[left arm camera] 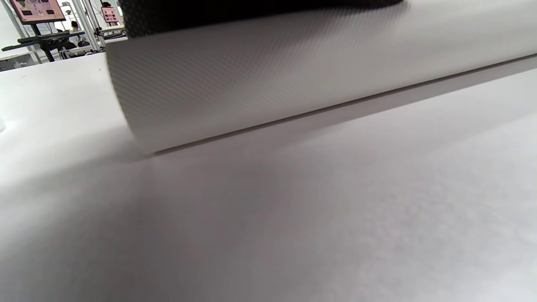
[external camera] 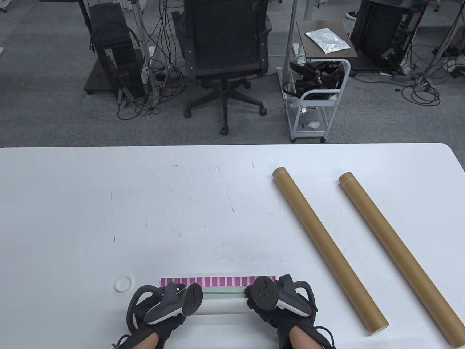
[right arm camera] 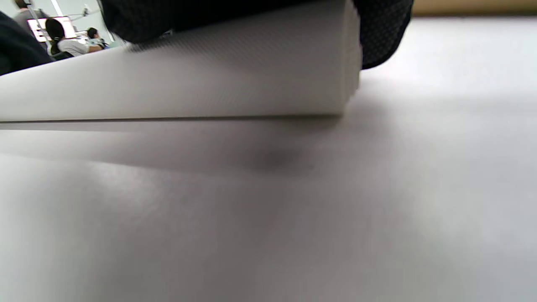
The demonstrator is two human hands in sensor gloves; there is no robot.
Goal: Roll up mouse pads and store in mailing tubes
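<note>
A mouse pad (external camera: 221, 294) with a pink striped edge lies near the table's front edge, almost fully rolled into a white roll. My left hand (external camera: 165, 309) rests on the roll's left end and my right hand (external camera: 279, 301) on its right end. The left wrist view shows the white textured roll (left arm camera: 272, 79) on the table with gloved fingers (left arm camera: 235, 10) on top. The right wrist view shows the roll's right end (right arm camera: 251, 79) under gloved fingers (right arm camera: 381, 29). Two brown mailing tubes (external camera: 327, 245) (external camera: 397, 254) lie slanted on the table's right side.
A white ring-shaped tube cap (external camera: 122, 283) lies left of the pad. Beyond the white table's (external camera: 145, 200) far edge stand an office chair (external camera: 225, 54) and a small white cart (external camera: 316, 98).
</note>
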